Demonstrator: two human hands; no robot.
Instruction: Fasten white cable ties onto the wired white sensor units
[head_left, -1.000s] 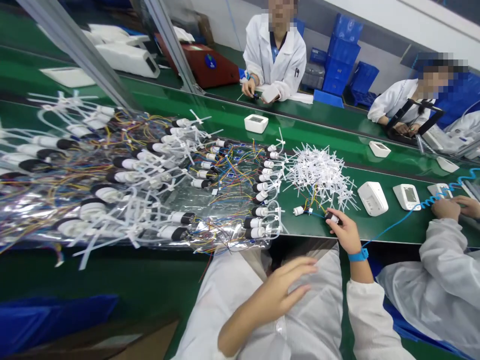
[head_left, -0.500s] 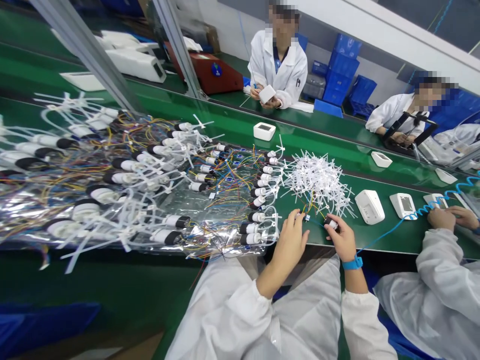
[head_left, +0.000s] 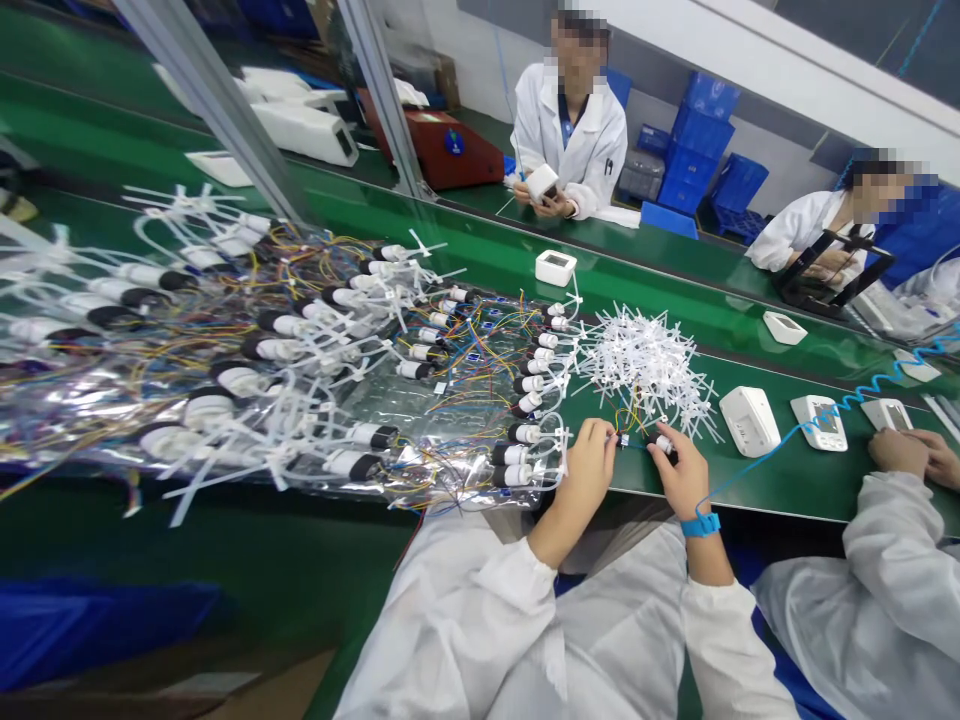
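My right hand [head_left: 682, 472], a blue band at its wrist, closes around a small black-and-white cylindrical motor [head_left: 661, 441] just above the green bench. Thin coloured wires [head_left: 628, 408] run from beside it to a small white connector [head_left: 624, 440]. My left hand [head_left: 587, 468] is closed in a pinch on the wire ends beside that connector; the fingers partly hide them. Behind both hands lies a heap of white cable ties [head_left: 637, 355]. To the left, similar motors [head_left: 514, 475] with wires and white tubes lie in rows on clear plastic sheeting [head_left: 367, 400].
White display devices stand on the bench to the right, the nearest a white housing [head_left: 750, 420]. A coiled blue cord [head_left: 855, 390] crosses there. A co-worker's hands [head_left: 911, 455] are at far right. Across the green belt, a person [head_left: 570, 140] holds a white device.
My left fingers have drawn together into a pinch near the connector. My right hand keeps the motor. The whole view has shifted slightly, moving the scene rightward.
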